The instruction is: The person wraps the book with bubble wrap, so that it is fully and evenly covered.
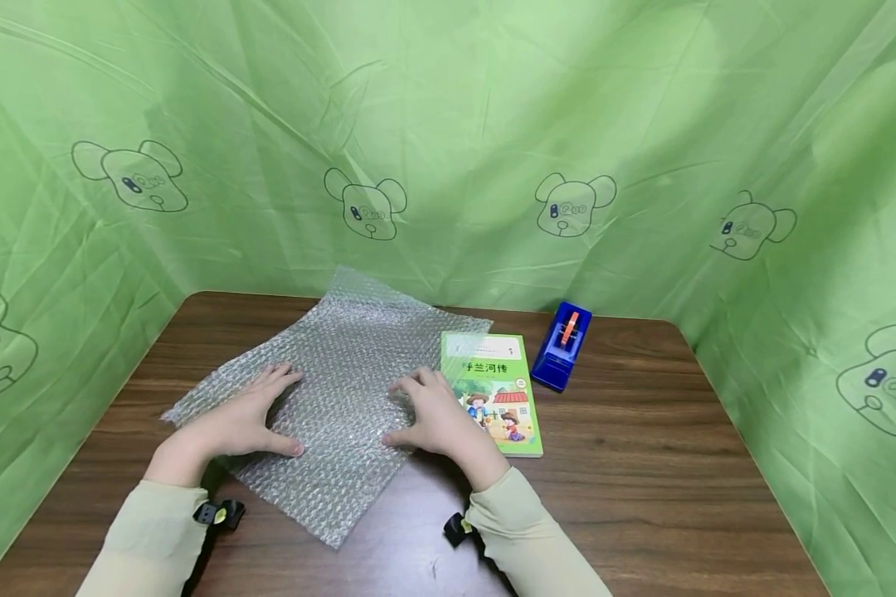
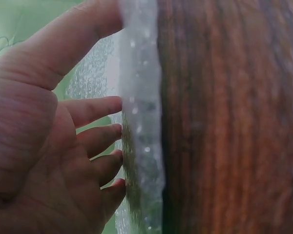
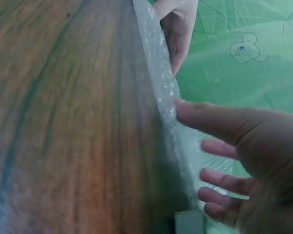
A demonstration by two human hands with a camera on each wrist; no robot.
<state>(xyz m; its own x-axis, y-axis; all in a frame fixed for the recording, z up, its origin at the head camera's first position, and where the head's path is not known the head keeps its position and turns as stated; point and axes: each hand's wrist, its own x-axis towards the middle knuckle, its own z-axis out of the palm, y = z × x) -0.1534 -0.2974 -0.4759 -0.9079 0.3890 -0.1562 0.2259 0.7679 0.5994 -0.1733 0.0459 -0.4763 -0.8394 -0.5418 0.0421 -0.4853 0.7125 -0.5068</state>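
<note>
- Flatly, the left hand [image 1: 242, 423] and right hand [image 1: 436, 419] press, fingers spread wide, on the clear bubble-wrap sheet [image 1: 336, 373].
- Just beside the right hand: green paperback book [image 1: 496, 390] on the brown wooden bench [image 1: 642, 464].

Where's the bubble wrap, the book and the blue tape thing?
bubble wrap [image 1: 347, 365], head view, middle of the sheet
book [image 1: 502, 390], head view, front cover
tape dispenser [image 1: 560, 352], head view, blue side

Bright, even light; blurry close-up wrist views
</note>
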